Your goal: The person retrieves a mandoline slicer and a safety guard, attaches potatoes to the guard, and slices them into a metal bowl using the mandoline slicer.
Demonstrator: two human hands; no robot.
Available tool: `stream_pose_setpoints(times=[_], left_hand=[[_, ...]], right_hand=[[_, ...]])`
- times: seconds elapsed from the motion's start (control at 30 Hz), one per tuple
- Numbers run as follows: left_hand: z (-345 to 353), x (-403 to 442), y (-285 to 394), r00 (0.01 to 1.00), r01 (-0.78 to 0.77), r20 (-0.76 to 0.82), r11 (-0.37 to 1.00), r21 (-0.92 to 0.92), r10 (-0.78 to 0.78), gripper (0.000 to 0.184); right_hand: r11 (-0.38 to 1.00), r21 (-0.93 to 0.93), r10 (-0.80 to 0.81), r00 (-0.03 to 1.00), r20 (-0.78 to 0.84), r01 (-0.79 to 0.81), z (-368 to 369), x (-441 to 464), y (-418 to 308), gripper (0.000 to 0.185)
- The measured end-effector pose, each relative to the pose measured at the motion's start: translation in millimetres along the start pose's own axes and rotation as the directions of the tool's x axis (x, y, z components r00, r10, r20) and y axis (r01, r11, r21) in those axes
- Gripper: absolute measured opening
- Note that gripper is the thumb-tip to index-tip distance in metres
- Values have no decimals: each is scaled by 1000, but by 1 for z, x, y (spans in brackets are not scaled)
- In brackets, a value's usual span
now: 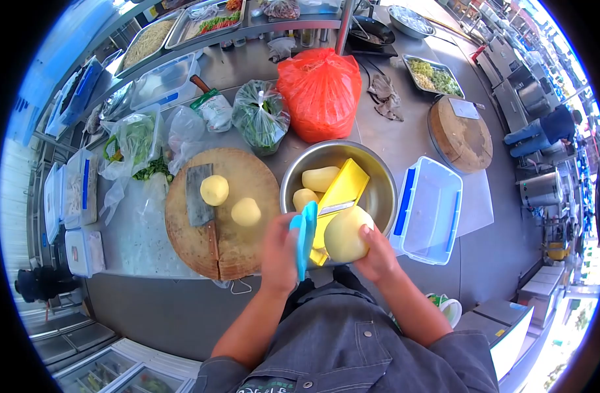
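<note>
My left hand (279, 257) is closed on a flat, bright blue plastic piece (304, 241), held upright on edge; its exact kind is unclear. In my right hand (377, 254) is a large peeled potato (346, 237), with the thumb on its side. Both are over the near side of a steel bowl (291, 171). A yellow mandoline slicer (348, 186) leans in the bowl, its lower part partly hidden by the potato. Beside the slicer lie two peeled potatoes, a long one (320, 178) and a smaller one (304, 198).
Left of the bowl, a round chopping board (182, 245) carries a cleaver (199, 194) and two peeled potatoes (246, 212). A clear plastic tub (431, 209) stands right. Behind are a red bag (319, 95) and bagged greens (260, 118). Another round board (460, 141) sits at the right.
</note>
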State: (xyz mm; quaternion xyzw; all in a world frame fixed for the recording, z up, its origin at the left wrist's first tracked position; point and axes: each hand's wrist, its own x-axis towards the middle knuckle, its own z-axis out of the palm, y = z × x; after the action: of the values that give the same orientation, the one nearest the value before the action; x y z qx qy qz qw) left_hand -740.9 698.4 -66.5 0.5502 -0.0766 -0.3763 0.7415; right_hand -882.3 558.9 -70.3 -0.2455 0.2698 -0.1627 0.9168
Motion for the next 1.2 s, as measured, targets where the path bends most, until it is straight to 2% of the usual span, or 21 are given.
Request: stream_pose_setpoints(times=[0.03, 0.1, 0.17, 0.23, 0.3, 0.4, 0.47, 0.53, 0.6, 0.7, 0.77, 0.83, 0.87, 0.9, 0.93, 0.97, 1.0, 1.07, 1.1, 1.17, 1.2], left_hand=[[2, -2, 0, 1000, 0, 0, 1000, 0, 0, 29], [9, -8, -1, 992, -124, 46, 967, 222, 116, 31], [19, -14, 1, 990, -122, 83, 982, 144, 111, 33], [17, -16, -5, 955, -293, 117, 918, 268, 271, 34], [18, -25, -5, 951, -305, 135, 916, 259, 278, 35], [20, -35, -6, 894, -447, 179, 842, 304, 410, 34], [18, -27, -16, 916, -401, 151, 861, 313, 372, 34], [15, -22, -25, 933, -361, 131, 876, 320, 337, 35], [11, -20, -28, 987, -95, 148, 974, 207, 65, 40], [2, -27, -15, 970, 5, 241, 996, 85, -26, 47], [-5, -25, -32, 983, -43, 181, 992, 116, 21, 47], [-11, -19, -44, 990, -94, 114, 985, 146, 77, 46], [-15, -15, -46, 997, 63, 57, 991, -122, -57, 43], [-20, -11, -49, 979, 198, 39, 902, -385, -199, 42], [-24, -8, -51, 960, 252, 2, 858, -448, -281, 42], [-29, -6, -51, 959, 255, 4, 858, -445, -282, 42], [-35, -5, -51, 955, 277, 66, 787, -550, -291, 44], [-49, -2, -55, 945, 297, 114, 664, -686, -306, 48], [-56, -4, -55, 945, 298, 116, 665, -685, -304, 48], [-66, -4, -52, 965, 260, 174, 608, -750, -198, 49], [-71, -6, -50, 972, 236, 167, 626, -744, -167, 49]], right_hand=[[999, 37, 4, 1000, -11, -3, 1, -1, 3, 63], [999, 37, 26, 1000, 17, -27, 5, -2, 6, 64], [998, 38, 47, 998, 45, -49, 7, -4, 8, 64], [999, -18, 32, 998, 47, -31, 8, -7, 10, 62], [998, -37, 44, 998, 53, -42, 13, -14, 9, 62], [995, -101, 27, 999, 18, -25, 28, -23, 11, 61], [989, -145, -3, 1000, -26, -1, 26, -21, 13, 61], [990, -74, 113, 992, -51, -117, 12, -8, 15, 59], [987, -56, 146, 987, -59, -150, 4, -6, 12, 57], [972, 15, 235, 968, -87, -235, 0, -5, 14, 56], [961, 62, 274, 956, -106, -269, -3, -4, 17, 56], [939, -141, 296, 945, -137, -314, -3, -1, 29, 56], [924, -227, 287, 950, -123, -308, -5, 1, 36, 56], [926, -223, 284, 951, -123, -305, -7, 0, 36, 56], [897, -322, 291, 953, -81, -301, -8, 0, 35, 54], [860, -419, 303, 952, -41, -292, -9, 0, 34, 53], [861, -415, 302, 952, -43, -292, -11, -1, 33, 53], [865, -459, 135, 975, -175, -202, -15, -1, 30, 48], [865, -460, 132, 976, -175, -200, -26, 0, 32, 48], [808, -560, -75, 911, -406, -184, -62, 12, 45, 54], [834, -506, -71, 866, -495, -221, -74, 17, 51, 55]])
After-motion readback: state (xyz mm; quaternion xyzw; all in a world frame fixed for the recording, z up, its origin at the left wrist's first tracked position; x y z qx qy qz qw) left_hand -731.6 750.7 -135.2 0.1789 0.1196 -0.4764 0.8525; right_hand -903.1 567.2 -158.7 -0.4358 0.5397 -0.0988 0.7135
